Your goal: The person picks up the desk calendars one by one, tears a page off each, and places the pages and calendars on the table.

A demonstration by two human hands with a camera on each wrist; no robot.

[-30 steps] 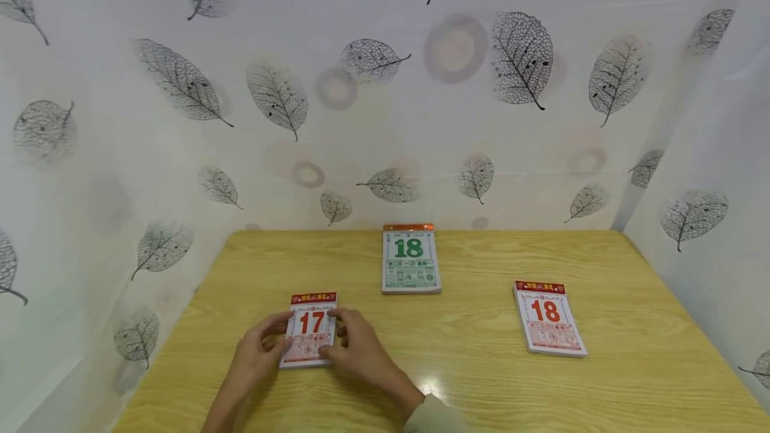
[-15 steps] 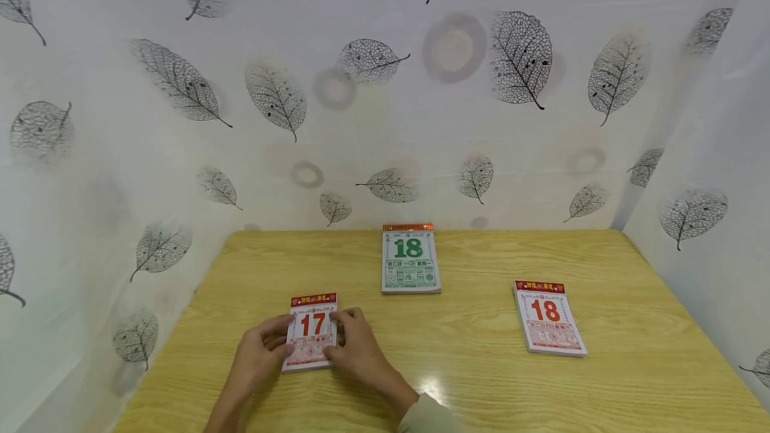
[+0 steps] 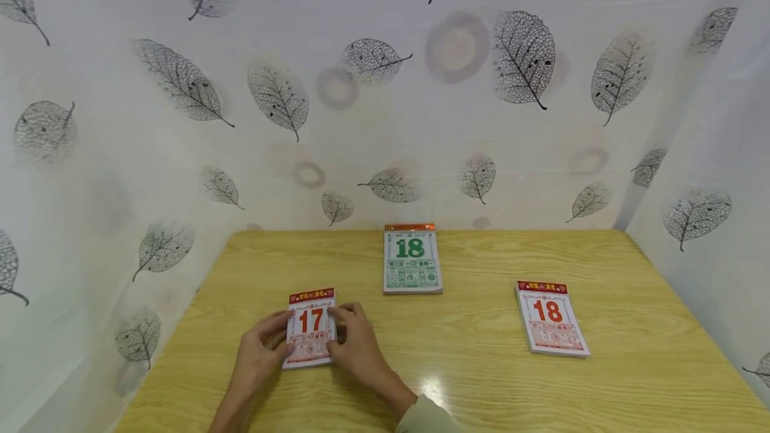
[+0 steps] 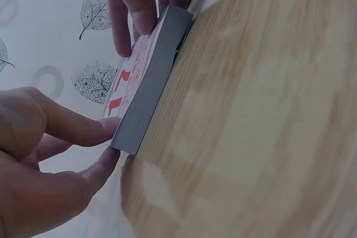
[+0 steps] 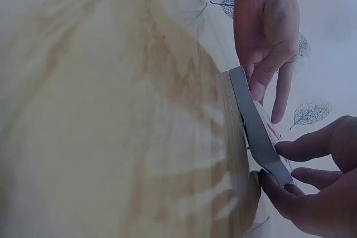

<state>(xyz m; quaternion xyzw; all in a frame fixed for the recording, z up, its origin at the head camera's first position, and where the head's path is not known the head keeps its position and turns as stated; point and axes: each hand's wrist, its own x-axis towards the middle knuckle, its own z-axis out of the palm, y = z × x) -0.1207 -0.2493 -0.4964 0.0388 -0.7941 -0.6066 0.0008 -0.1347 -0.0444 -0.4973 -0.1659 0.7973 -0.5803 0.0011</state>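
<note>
Pinches with partly curled left hand (image 3: 255, 353) and right hand (image 3: 361, 351) the side edges of a calendar pad (image 3: 310, 331) marked "17" under a red header (image 3: 311, 295) of yellow characters, at near left of the wood-grain table (image 3: 493, 379), left of the red "18" pad (image 3: 552, 321) and nearer than the green "18" pad (image 3: 412, 263).

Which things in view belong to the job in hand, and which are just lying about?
In the job:
- red 17 calendar pad
- left hand, gripping its left side
- right hand, gripping its right side

Apparently just lying about, untouched:
- green 18 calendar pad
- red 18 calendar pad
</note>
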